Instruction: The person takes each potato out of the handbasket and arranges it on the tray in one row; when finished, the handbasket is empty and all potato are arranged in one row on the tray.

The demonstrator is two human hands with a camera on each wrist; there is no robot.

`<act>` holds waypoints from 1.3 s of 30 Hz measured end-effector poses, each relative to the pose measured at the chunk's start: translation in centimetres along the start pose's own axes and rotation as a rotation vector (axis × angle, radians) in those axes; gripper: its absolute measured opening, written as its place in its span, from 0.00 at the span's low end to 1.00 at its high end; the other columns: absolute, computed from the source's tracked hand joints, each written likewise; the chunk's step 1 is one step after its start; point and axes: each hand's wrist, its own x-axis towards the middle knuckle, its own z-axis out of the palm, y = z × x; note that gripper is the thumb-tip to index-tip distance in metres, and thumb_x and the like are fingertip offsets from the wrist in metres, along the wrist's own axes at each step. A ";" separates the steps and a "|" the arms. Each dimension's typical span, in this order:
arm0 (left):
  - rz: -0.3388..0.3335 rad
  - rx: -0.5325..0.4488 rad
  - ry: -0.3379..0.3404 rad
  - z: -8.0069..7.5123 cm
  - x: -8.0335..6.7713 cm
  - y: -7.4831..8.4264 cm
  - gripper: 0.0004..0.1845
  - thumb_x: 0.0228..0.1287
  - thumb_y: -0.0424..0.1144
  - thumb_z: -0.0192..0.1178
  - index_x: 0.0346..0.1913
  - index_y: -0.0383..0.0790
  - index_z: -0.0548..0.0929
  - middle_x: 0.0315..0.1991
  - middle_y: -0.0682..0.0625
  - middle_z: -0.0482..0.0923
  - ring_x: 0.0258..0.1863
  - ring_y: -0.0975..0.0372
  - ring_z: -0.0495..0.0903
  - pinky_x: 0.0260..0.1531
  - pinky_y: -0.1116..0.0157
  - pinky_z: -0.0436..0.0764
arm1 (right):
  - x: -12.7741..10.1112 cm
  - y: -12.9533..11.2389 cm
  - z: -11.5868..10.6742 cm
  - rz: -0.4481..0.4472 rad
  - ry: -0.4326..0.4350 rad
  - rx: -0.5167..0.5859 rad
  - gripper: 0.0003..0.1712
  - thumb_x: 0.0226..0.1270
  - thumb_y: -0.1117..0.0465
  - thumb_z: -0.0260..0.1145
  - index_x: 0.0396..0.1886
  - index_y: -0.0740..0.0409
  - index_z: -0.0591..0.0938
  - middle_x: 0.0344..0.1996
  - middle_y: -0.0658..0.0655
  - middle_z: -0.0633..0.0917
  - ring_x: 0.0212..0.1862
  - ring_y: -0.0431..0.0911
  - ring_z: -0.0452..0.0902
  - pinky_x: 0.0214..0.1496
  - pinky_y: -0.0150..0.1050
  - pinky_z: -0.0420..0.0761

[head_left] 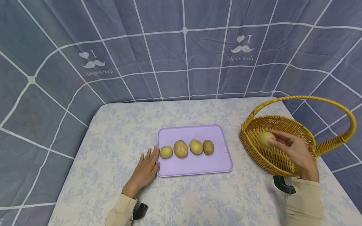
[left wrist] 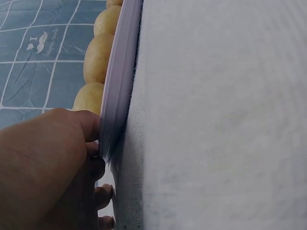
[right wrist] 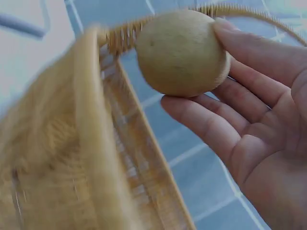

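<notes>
My right hand point(head_left: 294, 149) pinches a round potato point(head_left: 266, 138) between thumb and fingers, over the wicker basket point(head_left: 254, 153). In the right wrist view the potato point(right wrist: 182, 52) sits at the fingertips, beside the blurred basket rim point(right wrist: 91, 115). Four would be several: a row of several potatoes point(head_left: 181, 148) lies across the middle of a lilac tray point(head_left: 192, 168). At the tray's left edge rests my left hand point(head_left: 146, 169), its fingers extended along the rim. The left wrist view shows the thumb touching the tray's side point(left wrist: 115, 81), close to the nearest potato point(left wrist: 89, 97).
The basket's tall arched handle point(head_left: 308, 98) rises at the right of the table. A pale floral cloth point(head_left: 124, 125) covers the tabletop. Blue gridded curtains point(head_left: 169, 53) hang behind and along both sides.
</notes>
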 end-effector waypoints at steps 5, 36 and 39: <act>0.002 0.000 -0.001 0.1 0.0 -0.1 0.30 0.68 0.43 0.42 0.69 0.39 0.48 0.68 0.48 0.46 0.68 0.51 0.43 0.62 0.46 0.41 | 1.4 -1.7 2.1 -0.092 0.001 0.154 0.24 0.57 0.65 0.62 0.55 0.62 0.73 0.45 0.46 0.80 0.45 0.35 0.77 0.42 0.23 0.74; 0.009 0.006 0.008 0.2 0.1 -0.3 0.30 0.68 0.43 0.42 0.69 0.39 0.48 0.68 0.48 0.47 0.68 0.52 0.43 0.62 0.46 0.42 | 4.1 -0.3 13.3 -0.111 -0.112 0.078 0.25 0.56 0.54 0.64 0.54 0.58 0.75 0.50 0.61 0.78 0.52 0.52 0.73 0.50 0.39 0.74; 0.009 0.007 0.008 0.2 0.1 -0.3 0.30 0.68 0.43 0.42 0.68 0.39 0.48 0.68 0.48 0.46 0.68 0.51 0.43 0.62 0.46 0.42 | 4.0 0.0 13.6 -0.091 -0.123 0.068 0.26 0.55 0.54 0.64 0.54 0.59 0.75 0.50 0.62 0.77 0.51 0.53 0.74 0.49 0.39 0.75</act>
